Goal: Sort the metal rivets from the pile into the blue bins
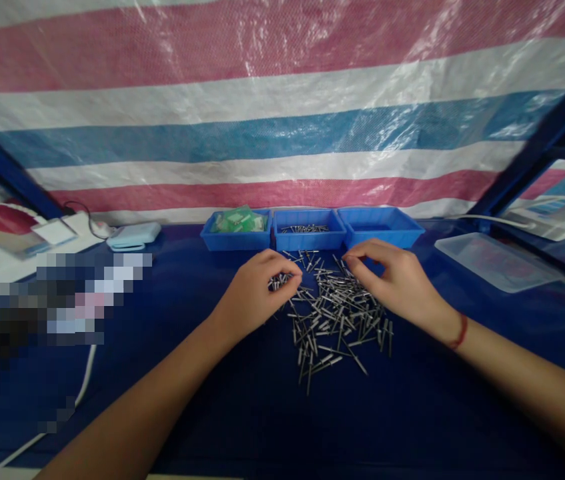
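A loose pile of pop rivets (337, 307), silvery with thin pins, lies on the dark blue table between my two hands. My left hand (262, 287) is at the pile's left edge, thumb and fingertips pinched together. Whatever is between those tips is too small or hidden to tell. Over the far right side of the pile, my right hand (392, 273) also has thumb and forefinger closed in a pinch. Rivets lie right by its fingertips, but I cannot tell whether one is held. Behind the pile, a blue bin (309, 241) contains more rivets.
A left blue bin (236, 243) holds green-and-white packets (237, 219); a third blue bin (382, 235) stands at right. A clear plastic lid (495, 260) lies farther right. At left are a light blue case (135, 235), a power strip (79, 230) and a white cable (87, 373).
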Demonstrator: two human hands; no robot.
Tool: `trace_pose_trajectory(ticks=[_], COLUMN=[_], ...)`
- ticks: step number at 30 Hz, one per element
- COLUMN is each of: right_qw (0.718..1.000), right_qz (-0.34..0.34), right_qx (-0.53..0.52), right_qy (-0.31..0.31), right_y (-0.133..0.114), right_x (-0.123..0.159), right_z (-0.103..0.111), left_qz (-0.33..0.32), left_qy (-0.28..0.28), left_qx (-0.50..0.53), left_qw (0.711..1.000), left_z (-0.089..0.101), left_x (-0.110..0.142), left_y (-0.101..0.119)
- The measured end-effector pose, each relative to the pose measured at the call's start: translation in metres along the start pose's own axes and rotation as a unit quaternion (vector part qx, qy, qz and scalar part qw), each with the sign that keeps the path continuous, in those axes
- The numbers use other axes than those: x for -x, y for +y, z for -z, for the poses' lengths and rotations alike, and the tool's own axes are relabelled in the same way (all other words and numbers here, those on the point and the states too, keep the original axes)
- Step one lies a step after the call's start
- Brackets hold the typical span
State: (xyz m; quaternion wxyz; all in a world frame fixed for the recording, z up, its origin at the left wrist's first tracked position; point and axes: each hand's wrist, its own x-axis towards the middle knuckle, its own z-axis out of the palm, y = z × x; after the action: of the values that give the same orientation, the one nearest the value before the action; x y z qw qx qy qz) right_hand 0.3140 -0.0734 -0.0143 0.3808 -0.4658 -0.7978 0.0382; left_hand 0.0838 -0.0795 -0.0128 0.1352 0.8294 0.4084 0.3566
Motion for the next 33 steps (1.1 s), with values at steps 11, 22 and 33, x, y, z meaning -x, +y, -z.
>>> trace_pose_trajectory(ticks=[11, 22, 33], right_qw=[0.997, 0.995, 0.993], right_qz=[0.006, 0.037, 0.055], right_qx=[-0.08, -0.095, -0.102], right_qy=[-0.001, -0.01, -0.013], right_y=[-0.006, -0.016, -0.017], right_x=[0.013, 0.016, 0.017], right_z=[0.002, 0.004, 0.003], left_qz=[-0.053, -0.04, -0.006], left_qy=[-0.146, -0.159, -0.171], left_qx=[-0.126, -0.153, -0.239], left_qw=[0.98, 0.974, 0.956], left_z=[-0.016, -0.024, -0.024], left_x=[0.003, 0.001, -0.006], left_y=[0.009, 0.016, 0.032])
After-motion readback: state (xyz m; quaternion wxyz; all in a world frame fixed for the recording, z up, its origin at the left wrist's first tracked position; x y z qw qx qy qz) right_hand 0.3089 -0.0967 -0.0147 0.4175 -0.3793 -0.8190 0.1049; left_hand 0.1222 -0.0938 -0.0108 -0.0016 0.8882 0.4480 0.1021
